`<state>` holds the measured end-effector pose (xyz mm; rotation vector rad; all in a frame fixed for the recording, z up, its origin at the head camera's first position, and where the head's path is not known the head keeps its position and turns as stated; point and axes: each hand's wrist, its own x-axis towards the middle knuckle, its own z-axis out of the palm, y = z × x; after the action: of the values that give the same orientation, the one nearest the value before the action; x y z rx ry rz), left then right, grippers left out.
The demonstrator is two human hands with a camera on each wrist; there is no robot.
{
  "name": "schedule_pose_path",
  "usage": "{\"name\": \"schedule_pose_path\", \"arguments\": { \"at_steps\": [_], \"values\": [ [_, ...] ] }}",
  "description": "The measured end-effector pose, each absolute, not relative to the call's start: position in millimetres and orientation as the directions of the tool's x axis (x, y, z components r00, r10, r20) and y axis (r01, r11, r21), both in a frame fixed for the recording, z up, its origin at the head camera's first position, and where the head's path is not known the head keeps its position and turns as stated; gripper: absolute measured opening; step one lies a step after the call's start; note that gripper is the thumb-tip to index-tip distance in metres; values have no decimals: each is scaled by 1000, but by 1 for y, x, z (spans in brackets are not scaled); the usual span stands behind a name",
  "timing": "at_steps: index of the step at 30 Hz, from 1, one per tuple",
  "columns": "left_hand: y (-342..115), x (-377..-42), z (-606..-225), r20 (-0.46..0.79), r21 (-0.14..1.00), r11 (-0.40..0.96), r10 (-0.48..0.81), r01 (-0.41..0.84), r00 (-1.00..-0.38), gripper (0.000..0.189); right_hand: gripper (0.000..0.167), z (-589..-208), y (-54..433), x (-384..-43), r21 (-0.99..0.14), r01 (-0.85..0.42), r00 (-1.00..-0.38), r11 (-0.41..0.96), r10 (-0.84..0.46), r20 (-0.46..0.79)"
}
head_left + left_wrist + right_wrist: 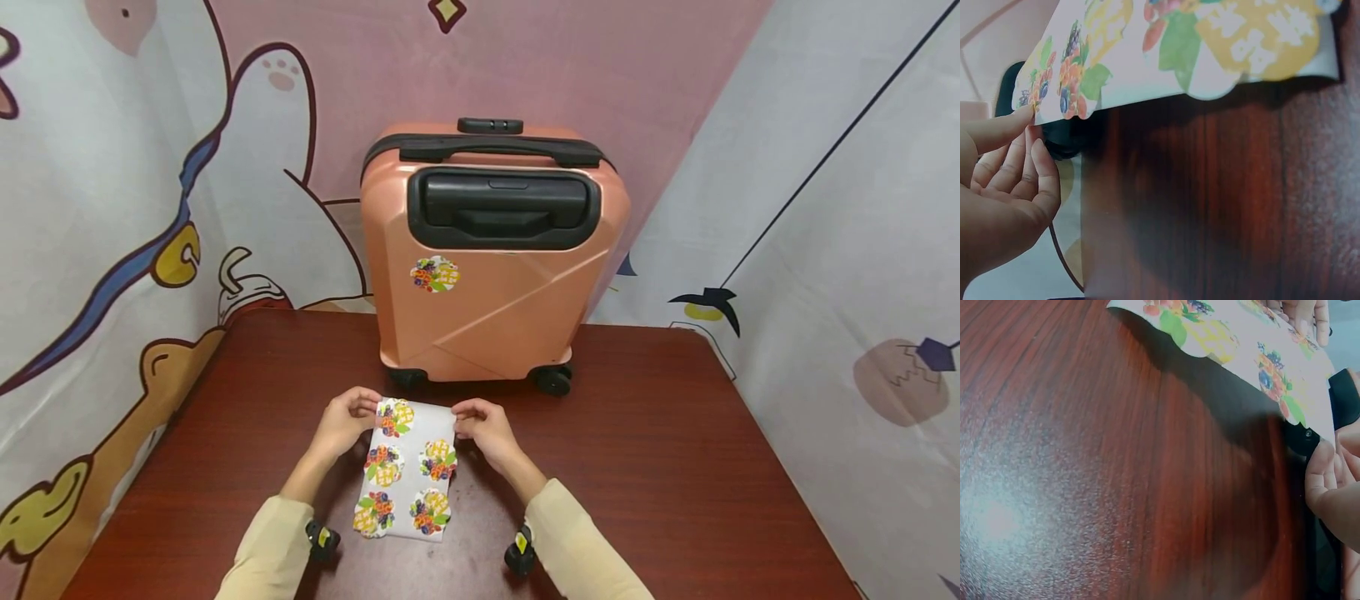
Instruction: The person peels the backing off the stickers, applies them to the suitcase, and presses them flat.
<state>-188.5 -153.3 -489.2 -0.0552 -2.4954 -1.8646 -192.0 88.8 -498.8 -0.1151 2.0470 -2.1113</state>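
Between both hands is a white sticker sheet [412, 425] with several round fruit-patterned stickers; its upper right spot is bare. My left hand [345, 422] pinches the sheet's upper left corner between thumb and fingers, as the left wrist view also shows on the sheet [1129, 87]. At the upper right corner my right hand [486, 429] pinches the edge with thumb and fingertips. The far end is lifted off the table, with a shadow under it in the right wrist view. Behind stands an upright salmon-pink suitcase [495, 308], bearing one matching fruit sticker [435, 273] at its upper left.
The suitcase stands on black wheels [553, 380] at the back of a dark red-brown wooden table [660, 467]. A black handle recess [504, 208] sits in its upper face. Cartoon-printed cloth [285, 167] hangs behind and at both sides.
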Motion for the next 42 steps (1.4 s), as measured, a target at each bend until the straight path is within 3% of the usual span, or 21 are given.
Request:
{"name": "schedule_pose_path", "arguments": {
  "at_steps": [26,42],
  "values": [
    [-151,-182,-481,136,932,338,2,129,-991,20,18,-489,89,-191,-996,84,-982,24,-168,-87],
    [-145,-179,-471,132,927,348,44,139,-990,20,17,-448,85,-185,-998,-4,-986,59,-167,-6]
  ]
}}
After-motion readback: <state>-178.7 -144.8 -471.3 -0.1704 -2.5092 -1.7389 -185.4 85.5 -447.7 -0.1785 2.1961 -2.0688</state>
